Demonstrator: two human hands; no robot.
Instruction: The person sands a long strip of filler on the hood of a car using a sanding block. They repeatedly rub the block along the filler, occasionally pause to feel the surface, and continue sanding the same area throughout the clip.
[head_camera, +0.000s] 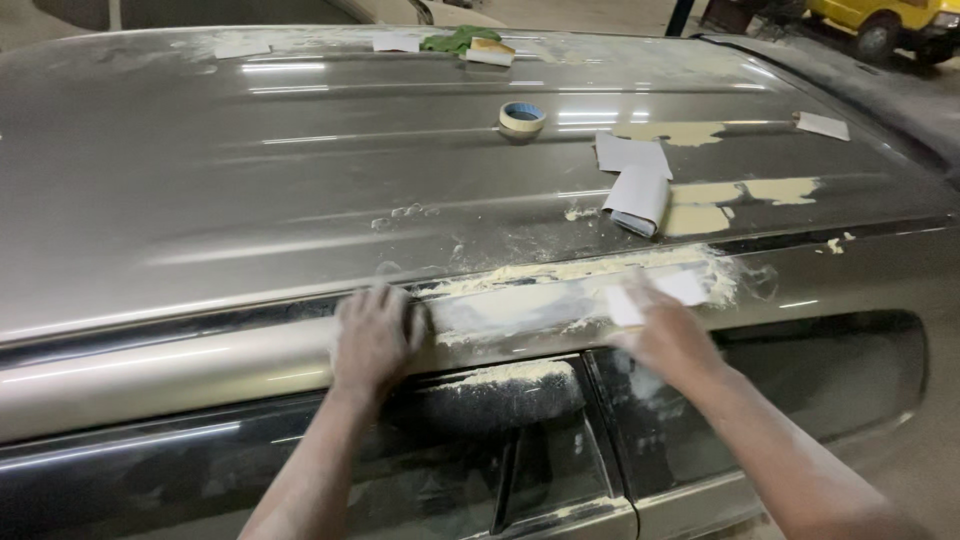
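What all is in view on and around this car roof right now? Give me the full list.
car roof: one, grey-brown, dusty, fills the view
filler patches: several, pale yellow, right side and along the roof edge
masking tape roll: one, cream, mid-roof
sandpaper sheets: two, grey-white, right of the tape, one folded
green cloth: one, far edge
yellow vehicle: one, top right
left hand: flat on the roof edge
right hand: pressing a white sheet, blurred

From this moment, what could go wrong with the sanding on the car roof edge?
1. The right hand rubs white sandpaper near the window; it might slip and scratch the glass.
2. Dust already lies on the window trim and may spread further.
3. The folded paper near the roof edge could slide off.
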